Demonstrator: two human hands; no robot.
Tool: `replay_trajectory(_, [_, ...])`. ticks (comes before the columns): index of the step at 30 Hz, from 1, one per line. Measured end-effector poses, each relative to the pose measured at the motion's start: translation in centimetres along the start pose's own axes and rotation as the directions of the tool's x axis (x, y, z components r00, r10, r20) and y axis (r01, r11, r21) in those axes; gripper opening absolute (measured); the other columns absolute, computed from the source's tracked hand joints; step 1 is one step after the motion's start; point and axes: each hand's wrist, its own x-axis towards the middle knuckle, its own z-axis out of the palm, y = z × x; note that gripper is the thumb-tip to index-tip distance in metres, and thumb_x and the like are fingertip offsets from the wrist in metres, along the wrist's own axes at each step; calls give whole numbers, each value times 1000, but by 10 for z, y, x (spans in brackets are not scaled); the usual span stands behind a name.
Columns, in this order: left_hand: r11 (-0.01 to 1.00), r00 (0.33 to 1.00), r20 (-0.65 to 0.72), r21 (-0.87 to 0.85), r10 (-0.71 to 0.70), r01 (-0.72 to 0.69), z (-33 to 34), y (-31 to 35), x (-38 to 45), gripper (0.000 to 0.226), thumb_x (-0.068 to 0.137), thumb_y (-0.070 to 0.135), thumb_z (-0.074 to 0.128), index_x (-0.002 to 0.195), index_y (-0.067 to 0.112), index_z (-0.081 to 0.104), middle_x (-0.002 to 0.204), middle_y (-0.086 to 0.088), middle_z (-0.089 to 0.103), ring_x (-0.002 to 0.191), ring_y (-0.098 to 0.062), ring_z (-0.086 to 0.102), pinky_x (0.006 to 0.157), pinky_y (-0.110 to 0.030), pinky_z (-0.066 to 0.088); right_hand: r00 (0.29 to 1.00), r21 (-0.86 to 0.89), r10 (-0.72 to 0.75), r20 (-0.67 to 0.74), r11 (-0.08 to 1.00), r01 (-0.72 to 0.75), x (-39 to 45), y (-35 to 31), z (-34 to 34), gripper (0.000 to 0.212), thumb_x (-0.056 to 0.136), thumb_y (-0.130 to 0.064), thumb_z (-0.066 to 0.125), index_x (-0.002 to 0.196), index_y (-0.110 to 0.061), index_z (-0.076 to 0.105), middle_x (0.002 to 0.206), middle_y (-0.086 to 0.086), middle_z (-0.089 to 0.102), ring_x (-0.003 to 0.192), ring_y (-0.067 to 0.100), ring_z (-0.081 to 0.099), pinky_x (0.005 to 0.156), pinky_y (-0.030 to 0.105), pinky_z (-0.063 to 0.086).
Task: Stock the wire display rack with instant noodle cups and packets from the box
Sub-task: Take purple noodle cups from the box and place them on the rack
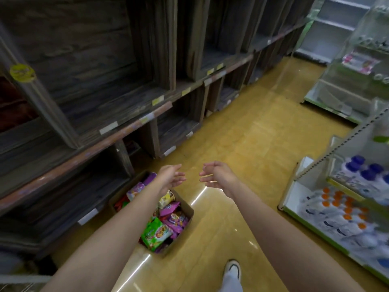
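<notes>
A brown cardboard box (pixel 188 209) stands on the yellow floor below my arms. It holds purple noodle packets (pixel 169 208), a green packet (pixel 155 234) and noodle cups (pixel 135 190). My left forearm crosses over the box. My left hand (pixel 171 175) is stretched out above the far end of the box, fingers apart, holding nothing. My right hand (pixel 217 174) hangs over the bare floor just to its right, also empty with spread fingers. A bit of wire rack (pixel 19 283) shows at the bottom left corner.
Dark wooden shelving (pixel 88 98) with price labels runs along the left. White shelves at the right hold bottles with orange caps (pixel 341 209) and blue caps (pixel 364 167). My white shoe (pixel 232 268) rests on the glossy floor (pixel 242 131) of the aisle.
</notes>
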Motion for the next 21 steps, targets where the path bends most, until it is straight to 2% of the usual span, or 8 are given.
replay_trajectory(4, [1000,988,-152,-20,-6,3,17,5,16,32,97,20,49,123,1,48,89,-9,61,70,-17,60,64,-25,48,988,-63,6,157,998,4,39,-9,-20,14,96,-8,49,109,-12,48,84,4,61,68,17,61,61,25,48])
replay_trajectory(8, [997,956,-295,-71,-11,-11,38,17,18,36,97,22,48,124,-2,48,99,-12,63,81,-22,62,72,-28,49,962,-158,26,271,987,18,73,-24,-48,13,95,-8,50,108,-11,51,84,5,62,67,18,61,57,25,48])
replay_trajectory(10, [995,936,-352,-88,4,-37,43,20,17,35,98,19,47,127,0,44,111,-17,60,82,-22,61,70,-27,49,939,-206,36,342,978,38,88,-35,-56,14,95,-8,49,107,-11,53,86,6,63,67,17,61,56,23,49])
replay_trajectory(12, [991,907,-420,-121,3,-59,40,16,11,32,98,18,47,126,2,44,111,-18,59,78,-19,61,68,-26,49,909,-253,57,412,966,54,100,-44,-57,14,95,-7,49,108,-10,53,86,6,63,67,16,61,58,24,49])
replay_trajectory(16, [983,845,-530,-181,-69,-33,24,-3,-3,34,98,19,48,125,0,46,93,-9,61,74,-16,60,67,-24,48,853,-334,111,510,939,78,117,-49,-32,13,95,-6,47,106,-9,53,82,6,61,64,14,58,58,22,47])
replay_trajectory(19, [966,800,-590,-252,-114,-48,7,-14,-4,32,98,20,49,125,3,48,101,-9,60,73,-13,60,67,-22,47,790,-434,181,586,893,118,124,-42,1,12,95,-5,46,98,-13,54,82,6,61,63,13,58,56,21,47])
replay_trajectory(21, [950,771,-624,-300,-127,-86,-5,-19,1,34,97,22,51,125,4,48,104,-11,61,74,-14,62,68,-23,48,753,-483,226,617,865,136,129,-38,22,13,94,-5,46,100,-13,54,82,5,62,61,12,58,52,20,47])
